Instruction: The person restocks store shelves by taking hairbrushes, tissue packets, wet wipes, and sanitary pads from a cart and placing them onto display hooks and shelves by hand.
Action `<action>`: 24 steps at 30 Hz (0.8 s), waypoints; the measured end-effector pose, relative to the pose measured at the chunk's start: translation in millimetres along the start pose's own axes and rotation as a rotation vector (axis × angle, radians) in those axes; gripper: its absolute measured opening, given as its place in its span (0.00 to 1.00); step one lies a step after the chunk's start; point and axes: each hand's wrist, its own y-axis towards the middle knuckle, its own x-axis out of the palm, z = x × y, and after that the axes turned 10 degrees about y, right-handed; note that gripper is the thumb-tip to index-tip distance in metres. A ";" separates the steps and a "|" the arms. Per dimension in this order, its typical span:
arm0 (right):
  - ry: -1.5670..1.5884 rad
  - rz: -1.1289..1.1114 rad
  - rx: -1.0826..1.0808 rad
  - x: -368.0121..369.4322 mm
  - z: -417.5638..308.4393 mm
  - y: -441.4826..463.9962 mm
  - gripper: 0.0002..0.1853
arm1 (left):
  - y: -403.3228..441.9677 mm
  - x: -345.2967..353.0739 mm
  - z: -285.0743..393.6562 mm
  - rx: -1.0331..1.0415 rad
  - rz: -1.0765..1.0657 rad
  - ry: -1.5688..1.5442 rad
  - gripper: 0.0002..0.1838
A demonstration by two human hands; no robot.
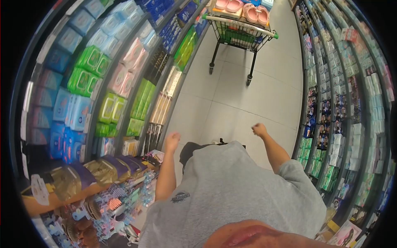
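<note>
My left hand [173, 139] hangs in front of my body over the aisle floor, its fingers loosely curled with nothing visible in them. It is slightly blurred, and nearest to it are narrow boxes [161, 108] on the left shelves. On the other side, my right hand [259, 129] is held out as a loose fist, touching nothing. Beyond both hands stands a black shopping cart [242, 35] with a green-ended handle. Pink clogs [256, 15] rest on top of its load.
Shelves on the left hold blue wipes packs [78, 111] and green packs [89, 68]. Near my left elbow, a rack carries hairbrushes [84, 231] and hair clips. Several rows of small packets [331, 144] line the right shelves. Pale floor tiles [215, 89] run between.
</note>
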 end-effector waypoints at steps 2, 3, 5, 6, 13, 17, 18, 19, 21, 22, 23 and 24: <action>-0.005 0.008 0.172 -10.2 44.7 -6.1 0.12 | 7.0 8.7 -13.2 -0.038 -0.053 0.129 0.16; 0.030 -0.012 0.281 -11.9 60.4 -12.0 0.12 | 12.5 10.1 -35.3 -0.048 -0.072 0.115 0.15; 0.164 -0.014 0.447 -7.4 73.7 -32.2 0.13 | 19.8 0.7 -78.3 -0.206 -0.189 0.164 0.11; 0.260 0.004 0.505 -5.2 72.1 -45.9 0.13 | 11.1 -1.8 -80.7 -0.341 -0.178 0.165 0.10; 0.506 0.024 0.628 8.3 34.6 -33.6 0.15 | 47.8 -30.1 -148.2 -0.642 -0.489 0.239 0.12; 0.566 0.045 0.478 -25.9 -8.1 15.4 0.13 | 117.3 0.2 -76.8 -0.430 -0.579 0.482 0.12; 0.605 0.071 0.436 -38.4 -21.4 28.6 0.13 | 142.9 17.0 -54.4 -0.424 -0.541 0.494 0.12; 0.620 0.112 0.403 -48.4 -27.3 43.7 0.12 | 169.1 36.2 -29.8 -0.526 -0.411 0.412 0.12; 0.617 0.132 0.422 -71.1 -38.6 74.1 0.12 | 259.3 68.9 -19.1 0.016 -0.502 0.636 0.11; 0.601 0.141 0.444 -82.8 -41.5 87.1 0.12 | 255.6 91.3 72.4 -0.282 -0.400 0.386 0.11; 0.596 0.150 0.455 -98.4 -54.0 95.8 0.11 | 280.1 110.4 107.7 -0.166 -0.362 0.329 0.11; 0.587 0.162 0.448 -112.0 -60.1 111.0 0.11 | 300.1 130.3 146.8 -0.066 -0.328 0.309 0.11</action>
